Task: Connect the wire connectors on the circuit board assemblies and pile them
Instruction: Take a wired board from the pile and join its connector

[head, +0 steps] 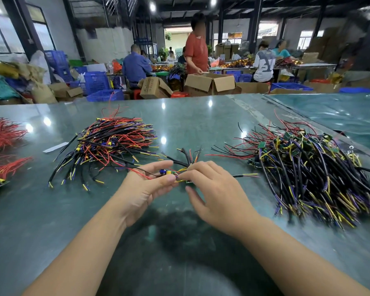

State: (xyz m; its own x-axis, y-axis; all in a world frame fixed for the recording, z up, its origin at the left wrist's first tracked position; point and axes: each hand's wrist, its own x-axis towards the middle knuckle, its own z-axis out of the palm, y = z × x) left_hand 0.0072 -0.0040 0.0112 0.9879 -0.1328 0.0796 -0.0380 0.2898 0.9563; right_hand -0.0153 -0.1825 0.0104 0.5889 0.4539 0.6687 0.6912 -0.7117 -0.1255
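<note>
Over the bench: my two hands meet above the green bench (pixel 179 116), between two heaps of wired parts.
Left hand: my left hand (pixel 145 186) pinches a blue connector (pixel 162 171) and a yellow connector (pixel 169 172) between thumb and forefinger, red wire running back across the fingers (pixel 158 165).
Right hand: my right hand (pixel 214 189) grips the small circuit board (pixel 188 180) by its edge, fingers curled over it; most of the board is hidden under them.
Wires in hand: black sheathed leads (pixel 179 161) fan up and away from the board, loose ends free.
Left pile: a heap of assemblies (pixel 113 142) lies well apart from my hands, wires roughly combed one way.
Right pile: a larger tangled heap (pixel 312 167) with green boards showing in it lies to the right; which heap is finished stock I cannot tell for sure.
Far left: bundles of red wire (pixel 2 133) at the bench edge.
Step in hand: I judge I am mating the connectors on this one board, not yet piling it.
Next move: line the two plug halves up straight, push them home until seated, then lay the assembly on the tidy heap.
</note>
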